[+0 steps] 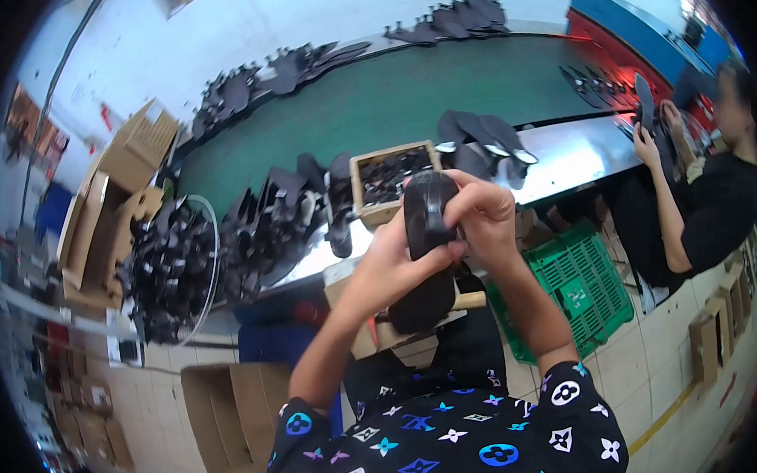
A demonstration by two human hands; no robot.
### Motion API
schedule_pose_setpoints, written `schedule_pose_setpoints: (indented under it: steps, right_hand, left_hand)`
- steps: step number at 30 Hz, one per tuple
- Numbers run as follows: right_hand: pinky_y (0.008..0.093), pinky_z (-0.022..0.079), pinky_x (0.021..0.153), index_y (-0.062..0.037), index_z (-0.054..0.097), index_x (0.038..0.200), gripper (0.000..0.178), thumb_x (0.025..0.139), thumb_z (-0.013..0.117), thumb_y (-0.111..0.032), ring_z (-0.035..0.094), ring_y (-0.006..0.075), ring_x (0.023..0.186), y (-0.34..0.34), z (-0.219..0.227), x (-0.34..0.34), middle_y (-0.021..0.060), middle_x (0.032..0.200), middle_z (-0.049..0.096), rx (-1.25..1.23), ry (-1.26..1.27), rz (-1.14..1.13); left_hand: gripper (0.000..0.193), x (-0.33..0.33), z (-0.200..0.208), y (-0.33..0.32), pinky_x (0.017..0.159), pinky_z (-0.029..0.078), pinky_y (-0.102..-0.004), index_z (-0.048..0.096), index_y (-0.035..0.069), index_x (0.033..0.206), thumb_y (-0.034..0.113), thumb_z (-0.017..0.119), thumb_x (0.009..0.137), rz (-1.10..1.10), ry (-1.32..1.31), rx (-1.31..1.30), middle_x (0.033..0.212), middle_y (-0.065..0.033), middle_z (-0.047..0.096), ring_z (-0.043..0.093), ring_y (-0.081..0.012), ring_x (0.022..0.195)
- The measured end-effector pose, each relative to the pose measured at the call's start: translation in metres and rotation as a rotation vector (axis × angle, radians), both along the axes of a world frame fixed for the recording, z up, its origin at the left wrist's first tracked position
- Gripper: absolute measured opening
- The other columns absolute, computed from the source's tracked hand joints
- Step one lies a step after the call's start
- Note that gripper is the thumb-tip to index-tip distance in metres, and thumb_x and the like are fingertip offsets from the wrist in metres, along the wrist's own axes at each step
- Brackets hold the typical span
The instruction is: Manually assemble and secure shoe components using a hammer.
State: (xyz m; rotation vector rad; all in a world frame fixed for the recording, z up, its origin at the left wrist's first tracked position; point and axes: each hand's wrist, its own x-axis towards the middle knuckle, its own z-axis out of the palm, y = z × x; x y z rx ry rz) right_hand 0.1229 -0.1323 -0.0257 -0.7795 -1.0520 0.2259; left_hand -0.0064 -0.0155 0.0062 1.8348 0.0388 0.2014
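Note:
I hold a black shoe sole [427, 210] up in front of me with both hands. My left hand [397, 257] grips it from below and the side, thumb across its lower edge. My right hand [484, 216] is closed over its upper right part. Just beyond it a small wooden box [381, 211] full of small black parts stands on the metal bench edge [562, 154]. Another black sole [423, 304] rests on a wooden stand below my hands.
Heaps of black soles [225, 244] lie along a green conveyor belt [405, 98]. A green plastic crate [579, 282] stands on the floor at right. Another person [702, 194] sits at right, handling a sole. Cardboard boxes [119, 190] stand at left, and an open one [229, 416] below.

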Motion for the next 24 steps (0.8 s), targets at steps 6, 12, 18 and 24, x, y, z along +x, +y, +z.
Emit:
schedule_pose_setpoints:
  steps: [6,12,18,24]
  right_hand:
    - [0.0471,0.042,0.109,-0.0024,0.037,0.149,0.068,0.094,0.069,-0.026,0.044,0.0405,0.138,-0.008,-0.1,-0.085,0.0239,0.159,0.029,-0.617,-0.601,-0.598]
    - [0.045,0.054,0.067,-0.0049,0.059,0.119,0.041,0.088,0.076,-0.023,0.069,0.0368,0.073,-0.1,-0.198,-0.113,0.0193,0.086,0.066,-1.275,-0.372,-0.526]
    - [0.0304,0.04,0.053,0.0029,0.064,0.09,0.029,0.096,0.069,-0.025,0.051,0.0114,0.056,-0.2,-0.239,-0.136,0.0055,0.061,0.057,-1.151,0.459,-0.671]
    - [0.0239,0.029,0.037,-0.0031,0.055,0.097,0.021,0.099,0.066,-0.021,0.038,0.0049,0.039,-0.243,-0.255,-0.153,-0.0057,0.056,0.042,-0.83,0.894,-0.794]
  left_hand:
    - [0.044,-0.071,-0.049,0.007,0.088,0.048,-0.0271,0.048,0.0,0.132,0.023,0.067,0.1,0.409,-0.064,-0.375,0.111,-0.0041,0.062,0.058,-0.0105,0.099]
    - [0.039,-0.1,-0.077,0.009,0.093,0.045,-0.026,0.046,0.001,0.136,0.022,0.058,0.105,0.539,-0.153,-0.396,0.116,-0.0039,0.059,0.054,-0.0098,0.104]
    - [0.046,-0.029,-0.066,0.007,0.087,0.048,-0.0256,0.05,0.0,0.134,0.021,0.068,0.098,0.327,-0.087,-0.331,0.111,-0.0036,0.063,0.058,-0.0099,0.097]
    - [0.037,0.171,-0.048,0.012,0.074,0.056,-0.0327,0.057,-0.002,0.116,0.024,0.073,0.094,0.003,0.096,-0.475,0.095,-0.0083,0.064,0.065,-0.0164,0.081]
